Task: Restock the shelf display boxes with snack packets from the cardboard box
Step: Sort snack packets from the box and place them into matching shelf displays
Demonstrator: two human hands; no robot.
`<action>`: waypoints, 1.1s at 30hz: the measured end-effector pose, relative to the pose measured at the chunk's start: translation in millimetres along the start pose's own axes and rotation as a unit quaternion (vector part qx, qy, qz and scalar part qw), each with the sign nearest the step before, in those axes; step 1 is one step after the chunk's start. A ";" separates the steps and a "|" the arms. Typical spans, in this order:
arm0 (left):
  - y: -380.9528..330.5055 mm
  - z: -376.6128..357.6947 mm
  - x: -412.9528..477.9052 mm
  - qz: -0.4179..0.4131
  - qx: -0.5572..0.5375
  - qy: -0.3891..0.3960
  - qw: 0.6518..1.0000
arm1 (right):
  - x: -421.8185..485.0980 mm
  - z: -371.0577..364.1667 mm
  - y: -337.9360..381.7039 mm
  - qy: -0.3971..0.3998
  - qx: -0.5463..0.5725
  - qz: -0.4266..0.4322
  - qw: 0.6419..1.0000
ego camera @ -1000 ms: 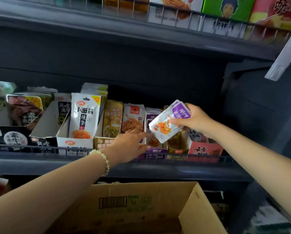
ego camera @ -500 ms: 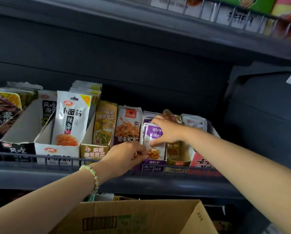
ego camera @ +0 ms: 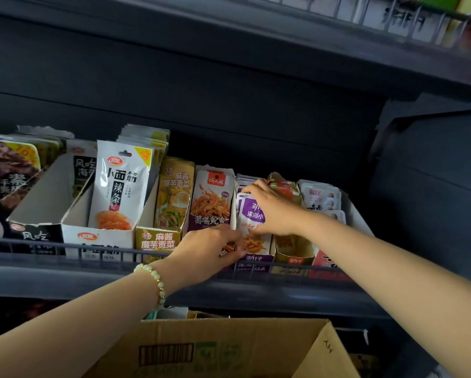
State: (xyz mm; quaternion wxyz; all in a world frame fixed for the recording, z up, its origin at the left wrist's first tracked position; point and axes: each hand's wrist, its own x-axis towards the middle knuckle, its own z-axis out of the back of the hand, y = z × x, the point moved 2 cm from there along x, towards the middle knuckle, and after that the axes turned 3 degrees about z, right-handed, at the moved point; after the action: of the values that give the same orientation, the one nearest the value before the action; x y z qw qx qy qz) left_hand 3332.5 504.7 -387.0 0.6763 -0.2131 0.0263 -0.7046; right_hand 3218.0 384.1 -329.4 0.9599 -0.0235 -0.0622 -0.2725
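A purple-and-white snack packet [ego camera: 252,214] stands at the front of the purple display box [ego camera: 252,264] on the middle shelf. My right hand [ego camera: 273,211] grips the packet from the right, fingers over its top edge and thumb at its lower part. My left hand [ego camera: 212,248], with a bead bracelet on its wrist, pinches the packet's lower left corner at the box front. Behind the packet stand more purple packets [ego camera: 246,179]. The cardboard box [ego camera: 228,350] sits below the shelf, its inside hidden.
Other display boxes line the shelf: white noodle-strip packets [ego camera: 119,186], yellow packets [ego camera: 174,192], squid packets [ego camera: 212,197], an orange box [ego camera: 291,241], red box [ego camera: 324,263]. A wire rail [ego camera: 92,248] runs along the shelf front. An upper shelf [ego camera: 338,45] overhangs.
My right hand brought the purple packet down from mid-air into the purple display box. My left hand moved right to the box front and took the packet's lower corner. The view tilted down slightly.
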 end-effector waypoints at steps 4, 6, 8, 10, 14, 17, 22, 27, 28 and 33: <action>-0.4 0.0 -0.9 -0.004 0.007 -0.007 1.000 | 0.1 -1.3 -1.4 -0.101 -0.074 0.013 0.992; 0.0 -0.2 -1.0 -0.003 0.010 -0.008 1.000 | 1.6 -4.0 -3.3 -0.090 -0.054 0.005 0.994; -0.2 -0.6 -1.0 -0.001 0.014 -0.009 1.000 | 2.8 -5.4 -3.5 -0.078 -0.011 0.001 0.997; -0.9 -0.4 -1.2 0.001 0.012 -0.013 1.000 | 4.1 -5.8 -2.8 -0.092 0.007 0.001 0.996; -3.1 0.4 -2.5 0.002 0.008 -0.019 1.000 | 6.9 -8.6 -2.4 -0.113 0.019 -0.008 0.993; -3.8 0.9 -2.1 0.004 0.009 -0.022 1.000 | 5.3 -10.1 -2.9 -0.119 0.022 -0.003 0.993; -3.5 0.3 -1.5 0.008 0.009 -0.024 1.000 | -3.3 -8.4 -8.8 -0.099 0.022 0.005 0.995; -3.5 -0.2 -3.0 0.011 0.005 -0.032 0.999 | -3.7 -8.3 -13.2 -0.084 0.077 0.009 0.993; -3.8 0.2 -3.3 0.012 0.003 -0.030 0.999 | -2.4 -8.6 -13.7 -0.083 0.084 0.012 0.993; -5.8 3.5 -2.4 0.016 -0.002 -0.018 1.000 | 3.1 -7.3 -18.8 -0.060 0.091 0.007 0.994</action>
State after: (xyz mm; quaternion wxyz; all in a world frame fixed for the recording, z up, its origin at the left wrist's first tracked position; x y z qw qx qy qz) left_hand 3328.2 508.4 -382.6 0.6874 -0.2265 0.0186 -0.6898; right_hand 3211.5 365.9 -335.9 0.9544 0.0470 -0.1443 -0.2572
